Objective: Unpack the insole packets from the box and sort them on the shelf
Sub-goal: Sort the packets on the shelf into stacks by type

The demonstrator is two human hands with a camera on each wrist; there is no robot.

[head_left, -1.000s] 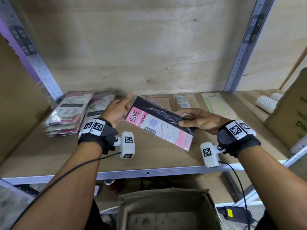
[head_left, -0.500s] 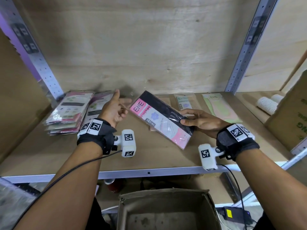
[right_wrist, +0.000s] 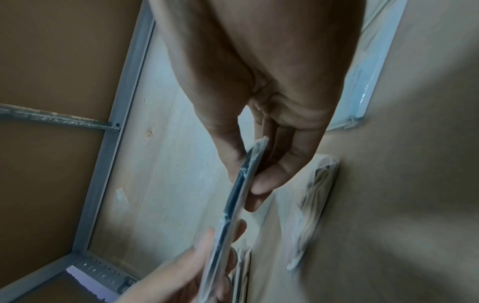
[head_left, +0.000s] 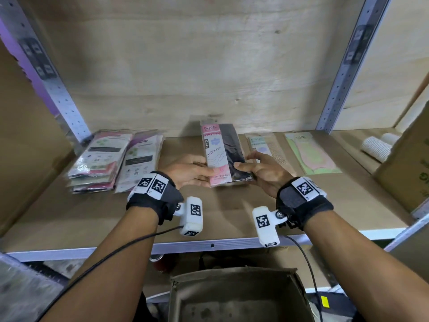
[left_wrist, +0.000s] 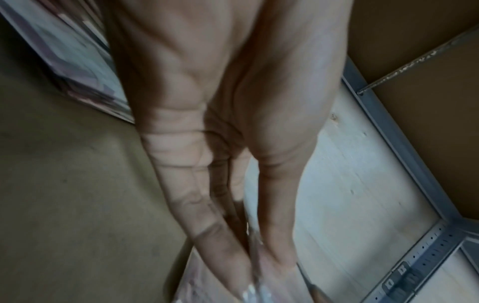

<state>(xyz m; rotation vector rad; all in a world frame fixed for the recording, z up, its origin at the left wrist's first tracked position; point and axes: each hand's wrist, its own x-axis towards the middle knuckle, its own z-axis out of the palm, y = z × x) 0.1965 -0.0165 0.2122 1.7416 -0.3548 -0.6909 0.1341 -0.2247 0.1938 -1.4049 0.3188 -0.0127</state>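
Note:
I hold a pink-and-black ENE packet (head_left: pixel 221 156) lengthwise above the shelf board (head_left: pixel 92 212), its top end towards the back wall. My left hand (head_left: pixel 192 171) pinches its near left edge, thumb on top. My right hand (head_left: pixel 260 170) pinches its near right edge. In the right wrist view the packet (right_wrist: pixel 239 190) shows edge-on between thumb and fingers, with my left hand (right_wrist: pixel 197 262) beyond it. The left wrist view shows my left fingers (left_wrist: pixel 223 235) stretched along the packet's clear edge (left_wrist: pixel 255 272). The open cardboard box (head_left: pixel 236 296) stands below the shelf.
A stack of packets (head_left: pixel 97 161) and a second pile (head_left: pixel 139 159) lie at the shelf's left. Right of the held packet lie a teal-labelled packet (head_left: pixel 267 149) and a green-pink one (head_left: pixel 311 154). White rolls (head_left: pixel 376 148) and a carton (head_left: pixel 408 163) are at the right.
The packet has turned from slanted to lengthwise and moved back. My left hand, which had let go half a second ago, pinches its left edge again.

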